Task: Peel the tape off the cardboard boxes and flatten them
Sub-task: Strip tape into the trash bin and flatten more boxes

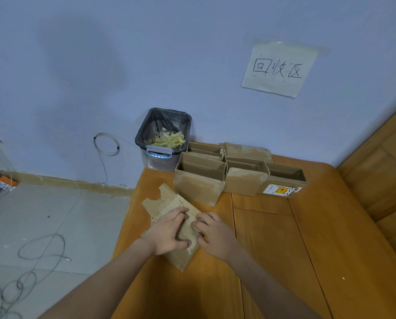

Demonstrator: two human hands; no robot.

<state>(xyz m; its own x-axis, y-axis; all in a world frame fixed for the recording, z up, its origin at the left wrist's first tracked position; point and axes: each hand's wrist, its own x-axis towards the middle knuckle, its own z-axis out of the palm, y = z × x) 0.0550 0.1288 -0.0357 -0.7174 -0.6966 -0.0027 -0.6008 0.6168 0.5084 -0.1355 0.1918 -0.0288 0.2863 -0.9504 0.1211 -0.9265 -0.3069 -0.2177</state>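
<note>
A flattened brown cardboard box (163, 204) lies at the near left of the wooden table (273, 238), its notched flap pointing away from me. My left hand (168, 233) lies on it with fingers spread and thumb along its near part. My right hand (214, 231) presses on its right edge, fingertips curled onto the cardboard beside the left hand's fingers. Behind stand several open upright boxes: one (198, 181) nearest, another (246, 178) to its right, and one with a yellow label (282, 184).
A bin with a black liner (163, 132) holding tape scraps stands at the table's far left corner against the wall. A paper sign (278, 69) hangs on the wall. Loose cables (40, 256) lie on the grey floor to the left. Wooden furniture (381, 169) borders the right.
</note>
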